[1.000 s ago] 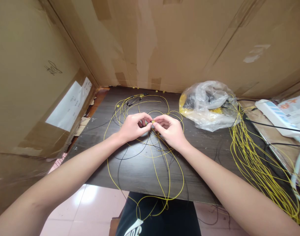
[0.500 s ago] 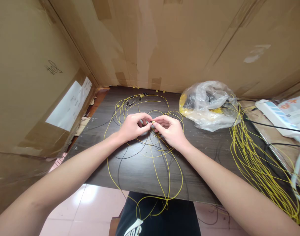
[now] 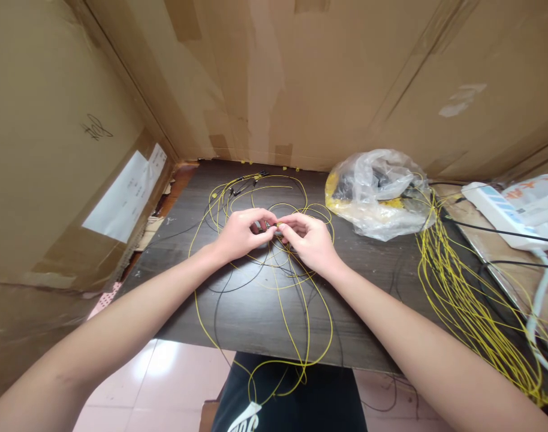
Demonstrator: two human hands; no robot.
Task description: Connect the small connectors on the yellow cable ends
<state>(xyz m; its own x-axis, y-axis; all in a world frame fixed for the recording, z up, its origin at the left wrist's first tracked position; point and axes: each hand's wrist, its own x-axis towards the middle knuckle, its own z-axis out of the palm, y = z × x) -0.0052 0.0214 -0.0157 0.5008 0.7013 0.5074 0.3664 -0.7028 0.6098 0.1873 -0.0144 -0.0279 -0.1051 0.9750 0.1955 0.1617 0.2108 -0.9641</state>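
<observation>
My left hand (image 3: 242,233) and my right hand (image 3: 313,241) meet fingertip to fingertip over the middle of the dark table (image 3: 179,207). Between my right thumb and forefinger is a small yellow piece (image 3: 278,224). The left thumb and fingers pinch a small dark part right against it; its kind is hidden by the fingers. Thin yellow cable (image 3: 332,327) lies in loose loops under and around both hands, some of it hanging over the front edge onto my lap. Black cable ends (image 3: 232,192) rest behind my left hand.
A clear plastic bag (image 3: 375,201) with dark and yellow contents sits back right. Beside it a thick bundle of yellow cables (image 3: 454,300) runs down the right side, near a white power strip (image 3: 492,210). Cardboard walls (image 3: 301,90) stand behind and at the left.
Both hands stay together at the same spot, with only slight finger movement; less of the yellow piece shows now. The whole view has shifted slightly.
</observation>
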